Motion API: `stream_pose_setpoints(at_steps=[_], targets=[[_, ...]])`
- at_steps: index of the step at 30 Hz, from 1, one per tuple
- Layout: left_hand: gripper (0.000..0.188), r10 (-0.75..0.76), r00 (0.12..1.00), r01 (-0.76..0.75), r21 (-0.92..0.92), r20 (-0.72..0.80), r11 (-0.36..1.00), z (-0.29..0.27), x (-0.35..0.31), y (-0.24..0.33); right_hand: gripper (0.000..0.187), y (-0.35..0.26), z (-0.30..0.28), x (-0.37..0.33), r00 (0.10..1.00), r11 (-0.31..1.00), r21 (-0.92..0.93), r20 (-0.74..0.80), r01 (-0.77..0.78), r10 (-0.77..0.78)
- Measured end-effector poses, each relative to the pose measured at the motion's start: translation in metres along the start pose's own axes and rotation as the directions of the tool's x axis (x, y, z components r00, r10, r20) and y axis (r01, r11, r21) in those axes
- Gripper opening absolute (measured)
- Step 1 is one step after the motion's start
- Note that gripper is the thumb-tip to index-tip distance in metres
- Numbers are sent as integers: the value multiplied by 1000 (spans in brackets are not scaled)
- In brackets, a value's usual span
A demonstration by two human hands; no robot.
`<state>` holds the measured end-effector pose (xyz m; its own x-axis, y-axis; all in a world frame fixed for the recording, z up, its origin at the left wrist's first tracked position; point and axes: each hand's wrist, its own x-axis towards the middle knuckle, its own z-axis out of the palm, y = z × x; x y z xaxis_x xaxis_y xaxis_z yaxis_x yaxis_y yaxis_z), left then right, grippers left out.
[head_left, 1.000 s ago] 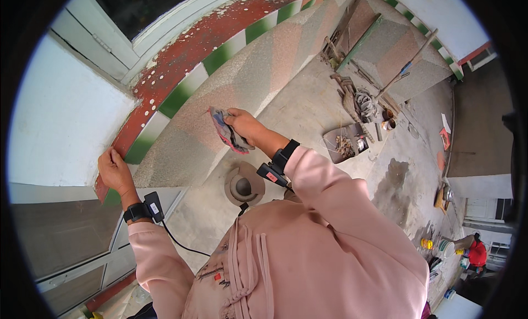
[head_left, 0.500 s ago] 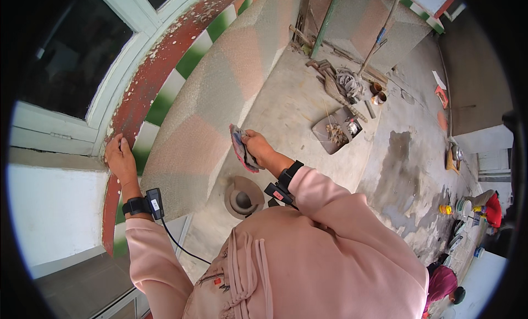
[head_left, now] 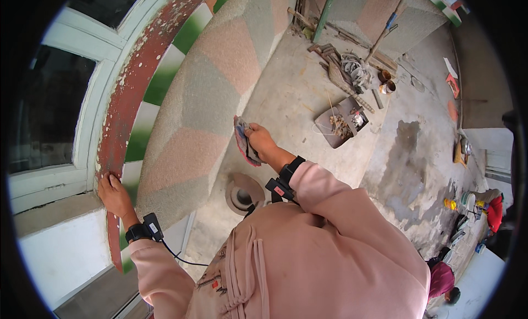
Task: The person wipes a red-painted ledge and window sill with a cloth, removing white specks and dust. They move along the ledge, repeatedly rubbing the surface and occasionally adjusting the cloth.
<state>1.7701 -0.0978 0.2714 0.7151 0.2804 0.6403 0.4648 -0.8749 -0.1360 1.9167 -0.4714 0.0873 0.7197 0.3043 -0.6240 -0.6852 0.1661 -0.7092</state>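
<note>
So the right hand (head_left: 263,143) has its grip shut tight around a crumpled rag (head_left: 246,147), mostly gray with pinkish-red along the edge, fingers bunched up in the cloth. The rag's out in front of the body, hanging a bit below the fingers. From this angle it lines up with the bottom edge of the speckled wall (head_left: 212,91), but I honestly can't tell if it's touching.

Left hand (head_left: 116,196) is over on the red ledge (head_left: 127,107), fingers bent on the paint right below the window (head_left: 52,107). Can't tell if that grip is pinching anything, since the palm side is hidden. The ledge is covered in pale flecks, and there's a band of green and white tiles (head_left: 157,85) running alongside it.

Both wrists have black straps, pink sleeves behind them. Out on the concrete floor (head_left: 286,107) there's a dustpan (head_left: 335,141) with bits of debris in it, a couple of cans (head_left: 388,87) just past that, and a damp patch (head_left: 406,154) further right. Someone in a maroon top (head_left: 441,279) is down near the lower right edge.
</note>
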Motion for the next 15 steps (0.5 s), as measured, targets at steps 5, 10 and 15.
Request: stream_pose_setpoints(at_steps=[5, 10, 15], targets=[[23, -22, 999, 22, 35, 23, 999, -1, 1, 2, 19, -16, 3, -3, 996, 997, 65, -83, 42, -36], [22, -75, 997, 75, 7, 26, 997, -9, 0, 14, 19, -77, 43, -31, 959, 897, 341, -63, 280, -275], [19, -99, 994, 99, -4, -52, 995, -17, 1, 24, 18, -146, 123, -79, 808, 764, 511, 204, 394, -553]])
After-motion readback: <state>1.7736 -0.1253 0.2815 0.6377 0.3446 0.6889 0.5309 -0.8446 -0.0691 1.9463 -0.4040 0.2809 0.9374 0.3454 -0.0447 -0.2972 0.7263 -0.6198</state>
